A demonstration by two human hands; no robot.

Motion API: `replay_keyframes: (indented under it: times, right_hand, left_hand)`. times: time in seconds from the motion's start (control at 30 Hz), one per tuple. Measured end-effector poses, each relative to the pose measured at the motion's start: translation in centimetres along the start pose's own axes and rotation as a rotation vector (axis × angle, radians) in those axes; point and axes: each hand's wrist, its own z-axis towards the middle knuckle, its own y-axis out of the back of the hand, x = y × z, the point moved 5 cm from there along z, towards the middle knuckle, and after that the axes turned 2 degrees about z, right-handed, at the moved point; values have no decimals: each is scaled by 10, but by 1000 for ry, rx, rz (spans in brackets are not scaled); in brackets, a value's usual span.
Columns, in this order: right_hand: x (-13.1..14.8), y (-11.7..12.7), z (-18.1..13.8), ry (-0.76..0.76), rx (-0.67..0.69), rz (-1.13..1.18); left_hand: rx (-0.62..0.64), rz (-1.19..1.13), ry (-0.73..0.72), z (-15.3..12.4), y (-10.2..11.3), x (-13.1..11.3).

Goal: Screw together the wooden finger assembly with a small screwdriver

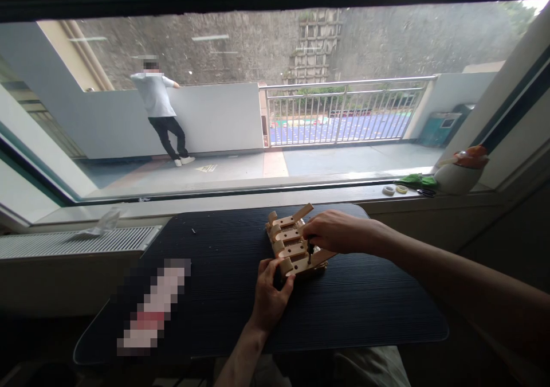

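A light wooden assembly [289,235] rests on the dark table [215,295]. It has several parallel slats with dark round holes and rounded blocks along the left side. My left hand [271,298] grips its near left corner, thumb in front and fingers around the end block. In my right hand [330,231] is a small dark screwdriver [310,248], held upright with fingers closed on the handle. Its tip points down at a hole in the nearest slat; whether it sits inside a screw head is too small to tell. My right hand hides the assembly's far right part.
A blurred pinkish strip [154,307] lies at the table's left. On the windowsill are tape rolls [388,190], a green cloth [415,180] and a white container [459,176]. A radiator [116,241] stands left of the table. Outside the window, a person [155,97] leans on a wall.
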Motion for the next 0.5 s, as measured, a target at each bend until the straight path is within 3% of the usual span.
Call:
replay_keyframes:
  times: [0.33,0.5]
  right_hand:
    - [-1,1,-5,-76,3,-19]
    - [3,7,-8,-37,7,22]
  left_hand:
    - [-3,8,-3,0,0,1]
    - [-5,7,-12,1,0,-1]
